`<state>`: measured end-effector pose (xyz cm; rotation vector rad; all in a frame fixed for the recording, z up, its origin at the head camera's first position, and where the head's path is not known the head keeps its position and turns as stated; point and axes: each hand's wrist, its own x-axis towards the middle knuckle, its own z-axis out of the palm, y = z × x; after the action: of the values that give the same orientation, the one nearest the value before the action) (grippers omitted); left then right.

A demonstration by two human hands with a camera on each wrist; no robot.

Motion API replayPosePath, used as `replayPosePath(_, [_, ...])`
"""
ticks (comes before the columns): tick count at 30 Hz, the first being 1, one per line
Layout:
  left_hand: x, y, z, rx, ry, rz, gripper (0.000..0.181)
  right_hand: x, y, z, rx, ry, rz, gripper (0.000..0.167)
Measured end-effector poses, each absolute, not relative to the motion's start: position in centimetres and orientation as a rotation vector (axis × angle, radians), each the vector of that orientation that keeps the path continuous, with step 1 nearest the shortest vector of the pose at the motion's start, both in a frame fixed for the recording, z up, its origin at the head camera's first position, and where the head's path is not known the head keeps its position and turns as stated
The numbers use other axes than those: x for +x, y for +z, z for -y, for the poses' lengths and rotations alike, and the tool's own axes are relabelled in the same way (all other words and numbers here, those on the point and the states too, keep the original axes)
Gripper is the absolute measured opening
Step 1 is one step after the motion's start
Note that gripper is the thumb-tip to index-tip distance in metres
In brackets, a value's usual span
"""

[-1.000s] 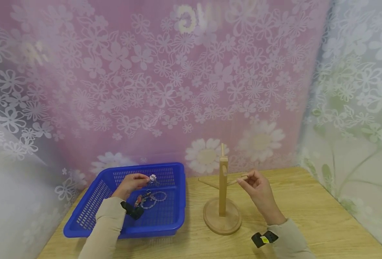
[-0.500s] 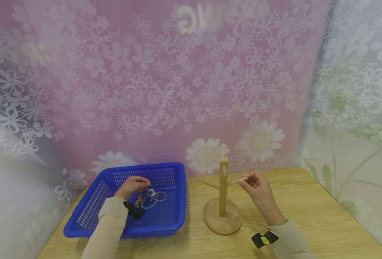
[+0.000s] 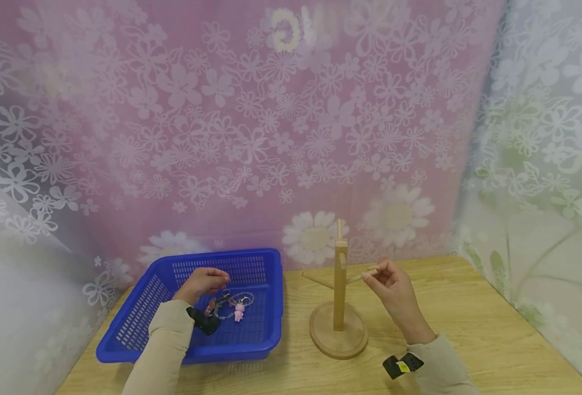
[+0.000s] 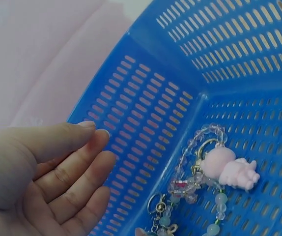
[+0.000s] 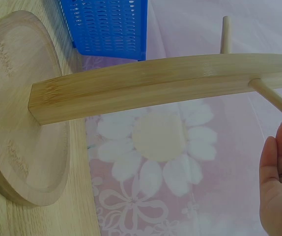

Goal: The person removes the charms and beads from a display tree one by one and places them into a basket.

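Observation:
My left hand (image 3: 203, 285) hovers over the blue plastic basket (image 3: 263, 329) with nothing between its fingers. The left wrist view shows the fingers (image 4: 65, 177) loosely bent and apart from the things below. A pink figure keychain (image 4: 229, 167) lies in the basket on top of beaded bracelets or charms (image 4: 219, 199) with clear and pale beads. On the right, my right hand (image 3: 396, 296) pinches the end of a peg (image 3: 357, 277) on a wooden stand (image 3: 339, 291). That stand is upright on its round base (image 3: 320, 332).
The basket and the stand share a wood-grain table (image 3: 478, 318), the basket left of the stand. More pegs stick out of the post, one to the left (image 3: 315, 279). A pink flowered curtain (image 3: 251, 137) hangs close behind.
My left hand has let go of the pink keychain, which dropped onto the beaded things in the basket. The hand sank slightly. My right hand and the stand stay put.

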<state>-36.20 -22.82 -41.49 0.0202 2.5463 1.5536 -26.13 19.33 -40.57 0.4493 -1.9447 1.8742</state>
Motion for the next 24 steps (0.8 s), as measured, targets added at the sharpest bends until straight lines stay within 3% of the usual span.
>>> replayPosePath(24, [-36.0,-39.3,23.2,0.035,1.554,-2.541,0.037,-26.5,-39.9,-19.8,0.456,1.800,2.038,0.019])
